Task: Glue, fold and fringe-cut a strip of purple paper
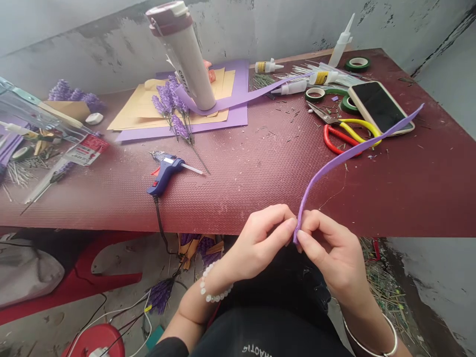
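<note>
A long purple strip (327,166) rises from my fingertips near the table's front edge and curves right, its far end over the phone. My right hand (332,250) pinches its lower end between thumb and fingers. Beside it, my left hand (264,240), with a bead bracelet at the wrist, has thumb and forefinger pressed together at the same end of the strip. Part of the strip passes above the scissors (340,141) with red and yellow handles. A blue glue gun (165,173) lies on the table to the left of my hands.
On the dark red table (238,183) a tall tumbler (189,64) stands on paper sheets beside purple flower sprigs (169,99). Farther right are glue bottles (340,47), green tape rolls (357,64) and a phone (381,106). A cord hangs over the front edge.
</note>
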Demonstrator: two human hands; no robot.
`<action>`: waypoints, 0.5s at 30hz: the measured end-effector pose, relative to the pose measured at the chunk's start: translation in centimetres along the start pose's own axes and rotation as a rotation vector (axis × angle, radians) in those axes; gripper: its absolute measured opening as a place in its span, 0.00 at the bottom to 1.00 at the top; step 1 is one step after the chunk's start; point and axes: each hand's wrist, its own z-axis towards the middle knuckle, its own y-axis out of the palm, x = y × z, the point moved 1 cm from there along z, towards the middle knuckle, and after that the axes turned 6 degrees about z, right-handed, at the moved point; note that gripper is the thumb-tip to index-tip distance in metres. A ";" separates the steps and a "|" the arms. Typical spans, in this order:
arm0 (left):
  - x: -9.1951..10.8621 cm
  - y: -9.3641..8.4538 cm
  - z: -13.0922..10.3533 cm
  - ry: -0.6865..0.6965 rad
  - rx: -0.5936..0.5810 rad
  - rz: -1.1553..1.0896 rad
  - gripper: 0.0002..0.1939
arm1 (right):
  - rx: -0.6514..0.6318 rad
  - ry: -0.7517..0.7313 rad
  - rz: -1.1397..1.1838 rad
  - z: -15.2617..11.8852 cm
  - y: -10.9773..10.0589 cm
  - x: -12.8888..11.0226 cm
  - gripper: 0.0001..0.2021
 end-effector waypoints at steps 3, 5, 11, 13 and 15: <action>0.1 -0.1 -0.1 -0.013 -0.004 0.050 0.20 | -0.022 -0.027 -0.022 0.0 0.0 0.1 0.14; 0.3 -0.3 -0.2 -0.021 0.028 0.124 0.19 | -0.049 -0.060 -0.070 0.0 -0.1 0.2 0.12; 0.8 -2.7 -0.2 0.012 0.086 0.395 0.17 | -0.058 -0.236 -0.363 0.1 -0.6 1.3 0.06; 1.3 -3.7 -0.3 0.060 -0.042 0.424 0.16 | 0.047 -0.369 -0.570 0.6 -1.1 1.7 0.11; 1.9 -4.6 -0.5 0.107 -0.228 0.399 0.16 | 0.084 -0.491 -0.774 1.2 -1.7 1.8 0.17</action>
